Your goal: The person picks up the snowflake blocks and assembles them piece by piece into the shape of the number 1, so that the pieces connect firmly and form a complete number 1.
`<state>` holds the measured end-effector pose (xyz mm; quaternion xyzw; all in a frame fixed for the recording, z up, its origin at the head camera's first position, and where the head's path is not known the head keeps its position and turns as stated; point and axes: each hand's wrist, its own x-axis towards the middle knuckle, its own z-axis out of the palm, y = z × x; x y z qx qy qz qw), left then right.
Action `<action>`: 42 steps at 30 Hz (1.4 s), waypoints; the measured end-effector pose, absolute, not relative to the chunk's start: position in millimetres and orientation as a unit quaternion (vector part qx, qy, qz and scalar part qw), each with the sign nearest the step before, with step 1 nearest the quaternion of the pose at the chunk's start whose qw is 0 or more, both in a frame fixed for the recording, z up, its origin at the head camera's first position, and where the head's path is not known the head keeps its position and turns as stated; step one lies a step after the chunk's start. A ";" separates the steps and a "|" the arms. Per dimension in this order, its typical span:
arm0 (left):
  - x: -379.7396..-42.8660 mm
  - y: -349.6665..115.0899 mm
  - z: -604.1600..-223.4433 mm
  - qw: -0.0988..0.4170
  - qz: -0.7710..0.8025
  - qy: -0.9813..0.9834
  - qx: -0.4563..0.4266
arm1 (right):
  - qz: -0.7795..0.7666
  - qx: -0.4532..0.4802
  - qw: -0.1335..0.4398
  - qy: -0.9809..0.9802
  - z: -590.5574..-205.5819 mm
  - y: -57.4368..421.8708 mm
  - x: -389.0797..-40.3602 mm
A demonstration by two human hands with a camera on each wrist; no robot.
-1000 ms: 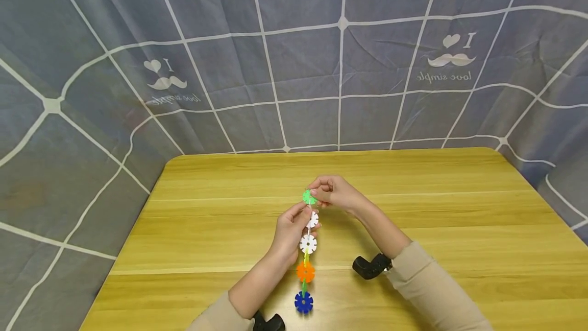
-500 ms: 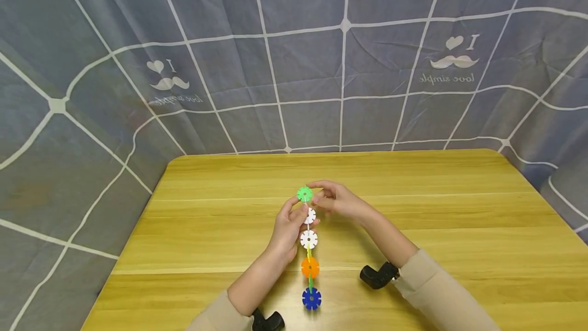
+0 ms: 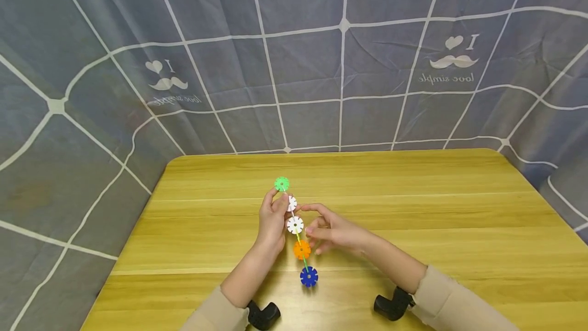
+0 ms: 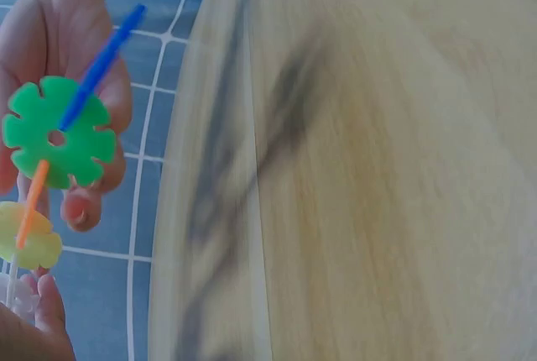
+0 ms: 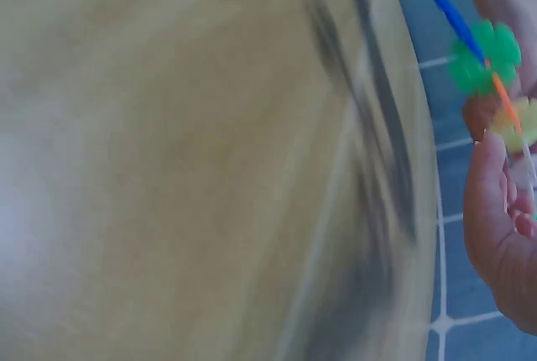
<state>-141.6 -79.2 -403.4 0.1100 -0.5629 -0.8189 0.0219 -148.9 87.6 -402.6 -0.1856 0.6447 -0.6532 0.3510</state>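
A chain of slotted plastic discs runs through the middle of the head view. From its far end come a bright green disc, two white discs, one of them this white disc, an orange disc and a blue disc, with thinner edge-on discs linking them. My left hand pinches the chain near the green end, its thumb over the upper white disc. Just right of the chain is my right hand, fingers loosely bent, index fingertip close to the left fingers. Both wrist views show the green disc and blue disc edge-on.
A yellow wood-grain table lies beneath the hands. Behind and left of it hangs a grey curtain with white lines. Black wrist devices sit at both cuffs.
My right hand has let go of the bright green disc and moved toward me, beside the lower white disc. The left hand has carried the chain's far end left and away, tilting it.
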 end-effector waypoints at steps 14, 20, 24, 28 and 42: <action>-145.1 -77.0 -402.3 0.085 -0.831 -0.533 0.133 | -0.642 -0.178 0.347 0.660 -413.1 76.6 -128.2; -146.1 -75.8 -401.6 0.084 -0.831 -0.536 0.125 | -0.649 -0.166 0.333 0.663 -412.9 73.3 -126.7; -147.9 -77.5 -403.7 0.075 -0.824 -0.550 0.112 | -0.650 -0.166 0.327 0.665 -413.4 72.7 -126.7; -151.9 -79.7 -406.1 0.059 -0.822 -0.559 0.098 | -0.651 -0.161 0.324 0.667 -414.7 73.2 -127.7; -170.6 -89.5 -409.7 -0.050 -0.779 -0.625 0.025 | -0.656 -0.130 0.318 0.672 -417.4 86.4 -134.0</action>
